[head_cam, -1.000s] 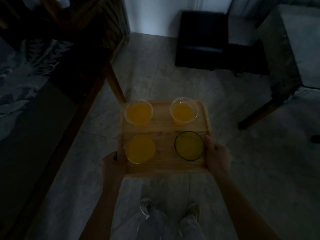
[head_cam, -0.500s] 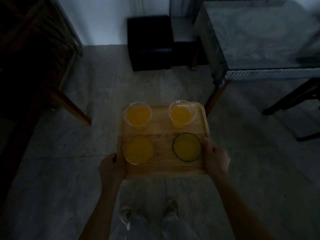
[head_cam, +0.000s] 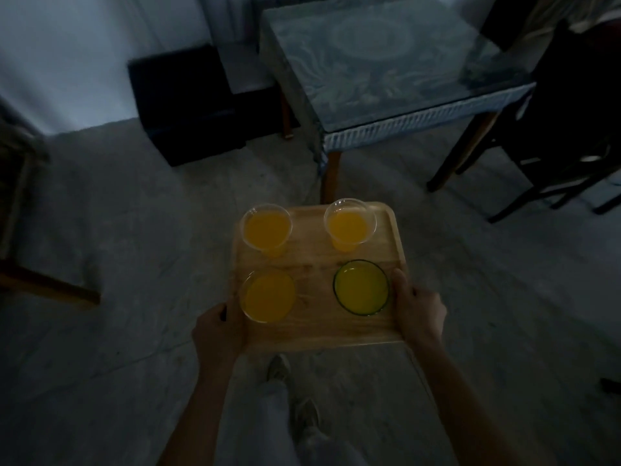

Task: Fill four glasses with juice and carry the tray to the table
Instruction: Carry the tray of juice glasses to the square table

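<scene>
I hold a wooden tray (head_cam: 316, 260) level over the floor in a dim room. My left hand (head_cam: 220, 327) grips its near left edge and my right hand (head_cam: 418, 309) grips its near right edge. Several glasses of orange juice stand on it: two clear ones at the far side (head_cam: 267, 229) (head_cam: 349, 225), one clear at the near left (head_cam: 268, 295), and a green-rimmed one at the near right (head_cam: 361, 287). The table (head_cam: 386, 62), covered with a patterned cloth, stands ahead and to the right.
A dark stool or box (head_cam: 188, 105) sits against the wall ahead on the left. A dark chair (head_cam: 568, 122) stands at the table's right side. Wooden furniture legs (head_cam: 50, 284) show at the left edge. My feet (head_cam: 289, 391) are on grey floor tiles.
My view has swung to the right: the table has come from the right edge toward the centre and nearer. Both hands keep the same hold on the tray, and the glasses have not shifted.
</scene>
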`<state>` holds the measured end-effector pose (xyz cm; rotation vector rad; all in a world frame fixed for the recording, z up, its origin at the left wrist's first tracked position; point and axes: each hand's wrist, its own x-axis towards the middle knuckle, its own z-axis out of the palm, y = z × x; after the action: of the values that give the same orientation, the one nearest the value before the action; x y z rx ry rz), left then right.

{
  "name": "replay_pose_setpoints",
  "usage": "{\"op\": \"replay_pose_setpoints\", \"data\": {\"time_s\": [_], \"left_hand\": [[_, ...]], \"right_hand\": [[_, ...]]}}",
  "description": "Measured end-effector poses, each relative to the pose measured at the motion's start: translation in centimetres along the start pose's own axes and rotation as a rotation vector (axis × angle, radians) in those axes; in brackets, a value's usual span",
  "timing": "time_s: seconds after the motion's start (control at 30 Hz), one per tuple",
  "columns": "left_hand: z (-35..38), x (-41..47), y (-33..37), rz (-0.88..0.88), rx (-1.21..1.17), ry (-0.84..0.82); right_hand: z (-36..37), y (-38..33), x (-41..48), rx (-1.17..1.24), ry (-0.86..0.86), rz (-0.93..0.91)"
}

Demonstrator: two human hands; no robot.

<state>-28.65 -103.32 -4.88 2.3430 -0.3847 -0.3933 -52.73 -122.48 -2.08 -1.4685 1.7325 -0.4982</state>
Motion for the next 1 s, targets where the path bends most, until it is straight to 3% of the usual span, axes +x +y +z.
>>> {"op": "replay_pose_setpoints", "data": {"time_s": [0.23, 0.63, 1.0], "left_hand": [[7.0, 2.3, 5.9, 0.134, 0.065, -0.061], [17.7, 7.1, 18.3, 0.147, 0.022, -0.165], [23.0, 9.2, 27.3, 0.185, -0.037, -0.217]], "right_hand": [[-4.0, 1.3, 6.4, 0.038, 0.096, 0.071], [-8.9, -0.2, 19.9, 0.090, 0.191, 0.145], [-12.6, -2.7, 28.6, 0.120, 0.201, 0.180]]}}
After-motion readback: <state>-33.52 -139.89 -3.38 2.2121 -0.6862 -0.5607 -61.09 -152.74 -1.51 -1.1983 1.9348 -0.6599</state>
